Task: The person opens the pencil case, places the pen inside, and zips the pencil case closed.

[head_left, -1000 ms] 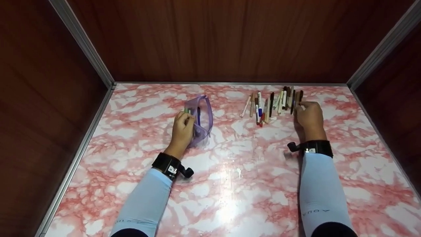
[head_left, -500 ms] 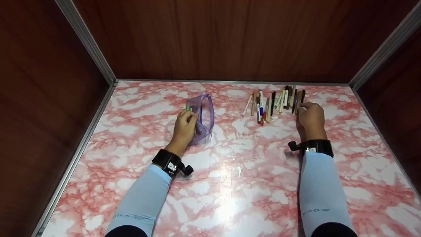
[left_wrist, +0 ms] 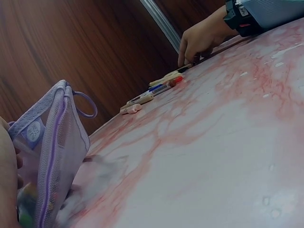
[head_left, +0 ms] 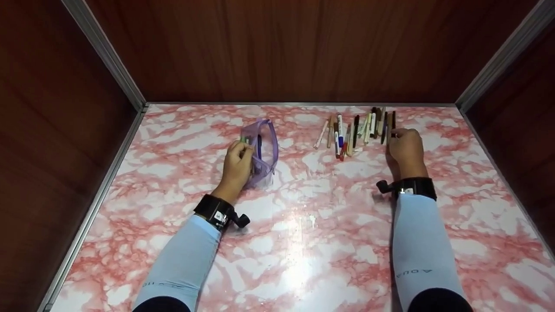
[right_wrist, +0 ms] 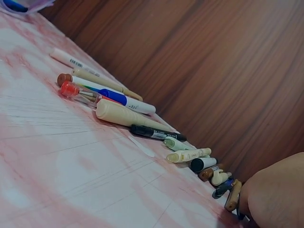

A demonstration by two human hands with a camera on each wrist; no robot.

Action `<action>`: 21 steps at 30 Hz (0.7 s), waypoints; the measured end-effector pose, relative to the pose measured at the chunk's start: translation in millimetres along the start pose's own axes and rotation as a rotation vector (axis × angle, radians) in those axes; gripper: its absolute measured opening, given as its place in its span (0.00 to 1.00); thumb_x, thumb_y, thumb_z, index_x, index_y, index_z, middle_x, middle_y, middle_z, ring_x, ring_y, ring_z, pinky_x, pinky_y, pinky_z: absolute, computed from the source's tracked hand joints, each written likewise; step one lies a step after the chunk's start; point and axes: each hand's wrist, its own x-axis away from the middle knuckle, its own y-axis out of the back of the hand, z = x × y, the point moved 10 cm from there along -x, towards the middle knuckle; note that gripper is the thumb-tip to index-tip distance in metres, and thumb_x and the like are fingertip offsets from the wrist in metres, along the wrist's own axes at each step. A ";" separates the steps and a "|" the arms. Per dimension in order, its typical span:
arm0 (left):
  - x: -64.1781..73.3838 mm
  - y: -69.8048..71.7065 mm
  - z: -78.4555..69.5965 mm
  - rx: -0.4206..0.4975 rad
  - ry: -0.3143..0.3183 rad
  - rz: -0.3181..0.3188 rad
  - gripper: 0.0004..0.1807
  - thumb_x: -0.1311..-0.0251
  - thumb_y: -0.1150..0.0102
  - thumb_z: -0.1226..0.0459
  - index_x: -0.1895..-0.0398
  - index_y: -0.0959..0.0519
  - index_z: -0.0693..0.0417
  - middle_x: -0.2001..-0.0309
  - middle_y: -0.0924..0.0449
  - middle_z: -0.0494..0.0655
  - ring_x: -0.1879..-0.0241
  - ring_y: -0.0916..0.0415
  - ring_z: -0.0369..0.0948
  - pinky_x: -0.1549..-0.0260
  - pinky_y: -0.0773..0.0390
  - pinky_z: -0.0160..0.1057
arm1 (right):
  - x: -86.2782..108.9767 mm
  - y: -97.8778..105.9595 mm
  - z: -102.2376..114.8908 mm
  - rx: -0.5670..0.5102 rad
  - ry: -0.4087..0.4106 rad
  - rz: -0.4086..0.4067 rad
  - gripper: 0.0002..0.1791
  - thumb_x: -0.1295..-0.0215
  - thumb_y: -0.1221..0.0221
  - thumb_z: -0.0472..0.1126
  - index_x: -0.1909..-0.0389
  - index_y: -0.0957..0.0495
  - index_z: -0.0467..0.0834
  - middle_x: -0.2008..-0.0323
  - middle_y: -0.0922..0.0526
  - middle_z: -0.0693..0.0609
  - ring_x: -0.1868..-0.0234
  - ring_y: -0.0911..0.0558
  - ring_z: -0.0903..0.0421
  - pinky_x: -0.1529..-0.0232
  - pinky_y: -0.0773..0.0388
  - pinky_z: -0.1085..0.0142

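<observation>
Left hand (head_left: 235, 162) and right hand (head_left: 406, 149) are well apart: the left pinches the left side of a purple pouch (head_left: 275, 147), while the right, fingers bent, is down at the right end of a row of pens (head_left: 356, 131); whether it pinches one cannot be told. The pouch stands on the table at left, mouth gaping, with a dark blue pen (head_left: 259, 145) and something green (head_left: 243, 139) inside. Compared with the earlier head views, little has changed: pouch and row lie as they did and both hands keep their places, which suggests the handling of the pens at that end is unfinished. Farther along the row lies a white marker (right_wrist: 135, 103). Beneath is the marbled table (head_left: 303, 242), backed by a wood-grain wall (head_left: 277, 52).
</observation>
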 end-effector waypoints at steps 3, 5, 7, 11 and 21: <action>-1.2 -0.4 -0.2 -0.010 -0.013 0.001 0.10 0.21 0.40 0.65 0.59 0.15 0.64 0.58 0.25 0.48 0.52 0.27 0.42 0.50 0.25 0.37 | 0.2 1.0 2.6 -0.007 0.008 -0.012 0.27 0.15 0.50 0.38 0.23 0.23 0.31 0.26 0.23 0.25 0.25 0.23 0.27 0.22 0.26 0.34; -1.9 -0.4 -0.8 -0.017 -0.027 0.004 0.11 0.22 0.41 0.65 0.60 0.15 0.64 0.59 0.26 0.48 0.52 0.27 0.44 0.50 0.25 0.39 | 0.7 3.2 4.2 -0.014 0.020 -0.036 0.25 0.14 0.48 0.38 0.25 0.22 0.29 0.28 0.21 0.25 0.26 0.21 0.27 0.23 0.25 0.34; -2.7 -0.2 -1.8 -0.030 -0.048 0.002 0.11 0.22 0.41 0.65 0.60 0.15 0.64 0.59 0.25 0.49 0.52 0.26 0.45 0.48 0.26 0.40 | 1.4 4.5 4.2 -0.020 0.020 -0.056 0.24 0.13 0.47 0.39 0.27 0.21 0.29 0.30 0.19 0.24 0.28 0.20 0.26 0.25 0.24 0.34; -2.2 0.5 -1.7 -0.045 -0.068 -0.004 0.11 0.22 0.41 0.66 0.61 0.15 0.64 0.60 0.24 0.51 0.52 0.26 0.47 0.46 0.26 0.42 | 2.4 5.2 1.3 -0.006 0.001 -0.082 0.24 0.15 0.48 0.36 0.27 0.20 0.29 0.33 0.17 0.23 0.32 0.18 0.26 0.30 0.21 0.34; -2.7 0.0 -0.1 -0.048 -0.046 -0.004 0.10 0.22 0.40 0.65 0.60 0.15 0.63 0.59 0.24 0.51 0.52 0.26 0.46 0.45 0.25 0.42 | -0.8 0.9 -1.5 0.008 -0.055 -0.031 0.30 0.19 0.54 0.35 0.22 0.24 0.32 0.24 0.26 0.24 0.23 0.26 0.26 0.21 0.28 0.35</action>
